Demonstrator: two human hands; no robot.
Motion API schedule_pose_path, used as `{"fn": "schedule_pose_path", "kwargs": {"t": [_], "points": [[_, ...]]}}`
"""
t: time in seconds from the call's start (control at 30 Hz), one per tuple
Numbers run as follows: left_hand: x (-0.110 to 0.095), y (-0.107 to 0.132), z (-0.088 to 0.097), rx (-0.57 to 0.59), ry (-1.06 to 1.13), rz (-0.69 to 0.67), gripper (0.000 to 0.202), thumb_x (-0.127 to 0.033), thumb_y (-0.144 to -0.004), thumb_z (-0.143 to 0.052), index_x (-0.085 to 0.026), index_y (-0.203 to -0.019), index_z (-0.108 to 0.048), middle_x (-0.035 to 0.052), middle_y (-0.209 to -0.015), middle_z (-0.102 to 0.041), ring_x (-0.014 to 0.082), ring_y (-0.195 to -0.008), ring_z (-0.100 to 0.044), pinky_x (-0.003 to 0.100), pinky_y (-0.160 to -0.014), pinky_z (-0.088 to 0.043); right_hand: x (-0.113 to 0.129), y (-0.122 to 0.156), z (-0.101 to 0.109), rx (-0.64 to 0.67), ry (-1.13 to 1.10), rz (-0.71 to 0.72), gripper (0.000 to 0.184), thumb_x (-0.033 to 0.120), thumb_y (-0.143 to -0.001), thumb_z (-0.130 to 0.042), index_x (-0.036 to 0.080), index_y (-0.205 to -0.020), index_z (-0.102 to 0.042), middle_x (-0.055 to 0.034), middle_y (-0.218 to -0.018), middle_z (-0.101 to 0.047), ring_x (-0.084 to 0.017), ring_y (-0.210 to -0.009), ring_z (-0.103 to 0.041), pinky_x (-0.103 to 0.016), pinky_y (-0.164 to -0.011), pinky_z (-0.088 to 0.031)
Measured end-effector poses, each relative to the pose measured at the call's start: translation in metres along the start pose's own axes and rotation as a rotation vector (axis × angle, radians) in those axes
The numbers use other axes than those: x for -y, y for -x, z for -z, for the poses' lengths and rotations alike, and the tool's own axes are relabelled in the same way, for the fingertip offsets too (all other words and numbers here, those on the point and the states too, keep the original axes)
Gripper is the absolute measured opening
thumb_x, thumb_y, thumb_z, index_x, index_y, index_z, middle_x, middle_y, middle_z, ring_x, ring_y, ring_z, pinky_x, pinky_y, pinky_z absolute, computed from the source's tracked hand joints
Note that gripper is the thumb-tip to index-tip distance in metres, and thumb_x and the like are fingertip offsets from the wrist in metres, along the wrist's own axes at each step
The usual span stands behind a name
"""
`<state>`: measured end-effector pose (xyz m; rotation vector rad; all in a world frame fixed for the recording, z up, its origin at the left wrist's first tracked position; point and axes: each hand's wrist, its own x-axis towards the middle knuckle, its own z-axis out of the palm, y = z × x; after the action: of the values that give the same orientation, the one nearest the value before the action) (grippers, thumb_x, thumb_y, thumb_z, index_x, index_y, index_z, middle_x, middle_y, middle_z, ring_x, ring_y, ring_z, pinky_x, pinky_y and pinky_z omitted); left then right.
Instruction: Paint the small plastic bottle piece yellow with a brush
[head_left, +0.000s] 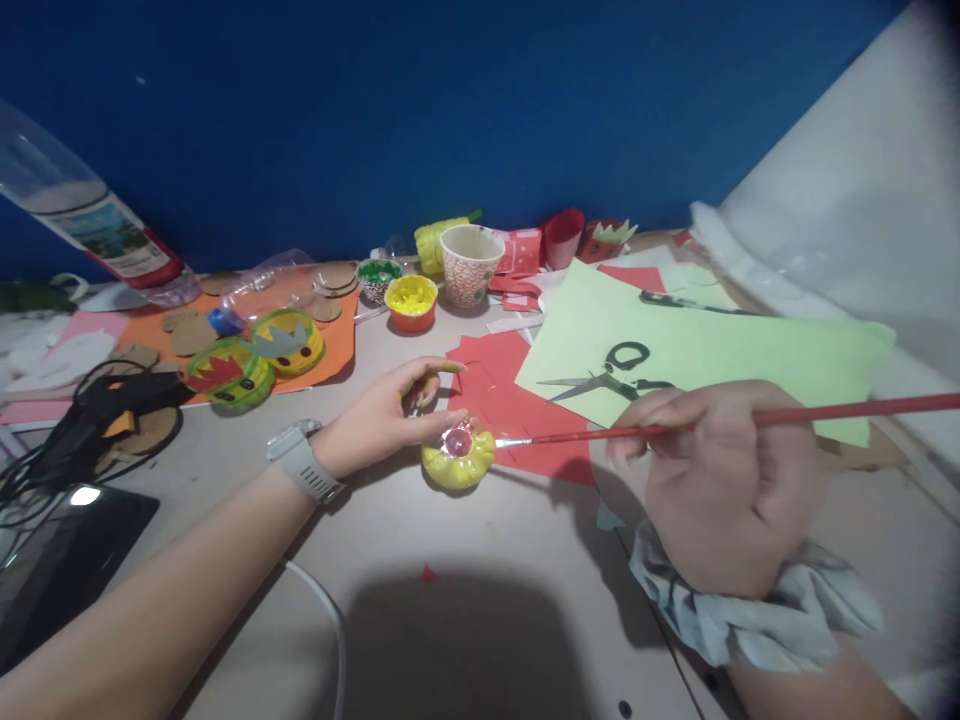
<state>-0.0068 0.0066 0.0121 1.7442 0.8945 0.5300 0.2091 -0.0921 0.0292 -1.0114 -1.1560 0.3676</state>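
A yellow-painted plastic bottle base (457, 470) stands on the table, with clear, reddish plastic showing in its middle. My left hand (386, 415) steadies it with the thumb on its upper left rim, while the index finger stretches away to the right. Yellow paint marks the fingertips. In my right hand (731, 480) a thin red paintbrush (577, 435) is gripped, its tip touching or very near the base's right side. Behind the base lies red paper (495, 370). Black-handled scissors (604, 380) rest on light green paper (720, 355).
A cup of yellow paint (412, 297), a cup of green paint (378, 272) and a patterned paper cup (469, 268) stand at the back. Two decorated round pieces (240, 375) sit left on orange paper (341, 335). A tall bottle (112, 230), cables and a phone (67, 560) occupy the left.
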Motion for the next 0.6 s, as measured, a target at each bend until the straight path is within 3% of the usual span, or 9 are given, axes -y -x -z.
{"fn": "schedule_pose_path", "kwargs": {"t": [0.1, 0.27, 0.43, 0.6], "points": [[-0.0006, 0.0002, 0.0004, 0.005, 0.005, -0.006, 0.047, -0.035, -0.081, -0.066, -0.019, -0.122, -0.05, -0.0045, -0.074, -0.033, 0.0106, -0.068, -0.036, 0.025, -0.063, -0.033, -0.0021, -0.0016, -0.0027, 0.044, -0.015, 0.014, 0.019, 0.022, -0.091, -0.047, 0.02, -0.076, -0.058, 0.0024, -0.066, -0.055, -0.011, -0.051, -0.057, -0.027, -0.042, -0.046], [-0.0008, 0.0007, 0.0001, 0.003, 0.004, -0.002, 0.047, -0.036, -0.081, -0.065, -0.019, -0.122, -0.05, -0.0044, -0.073, -0.033, 0.0107, -0.067, -0.036, 0.025, -0.061, -0.032, -0.0024, -0.0041, -0.0051, -0.14, 0.063, 0.082, 0.021, 0.024, -0.089, -0.049, 0.02, -0.069, -0.057, 0.0025, -0.061, -0.051, -0.011, -0.044, -0.054, -0.027, -0.038, -0.043], [0.0011, 0.0006, 0.0003, 0.005, 0.011, -0.003, 0.047, -0.036, -0.081, -0.065, -0.02, -0.122, -0.05, -0.0045, -0.072, -0.033, 0.0107, -0.067, -0.036, 0.025, -0.061, -0.032, 0.0015, -0.0025, -0.0034, 0.079, -0.022, 0.017, 0.019, 0.022, -0.089, -0.049, 0.021, -0.075, -0.061, 0.0016, -0.065, -0.055, -0.013, -0.047, -0.058, -0.029, -0.038, -0.046], [-0.0001, 0.0006, 0.0005, -0.009, -0.021, -0.004, 0.045, -0.036, -0.08, -0.066, -0.02, -0.12, -0.051, -0.0043, -0.073, -0.035, 0.0103, -0.066, -0.038, 0.024, -0.061, -0.034, 0.0009, -0.002, -0.0039, -0.068, 0.013, 0.064, 0.02, 0.021, -0.088, -0.05, 0.019, -0.072, -0.06, 0.0015, -0.063, -0.054, -0.012, -0.047, -0.056, -0.028, -0.039, -0.045]]}}
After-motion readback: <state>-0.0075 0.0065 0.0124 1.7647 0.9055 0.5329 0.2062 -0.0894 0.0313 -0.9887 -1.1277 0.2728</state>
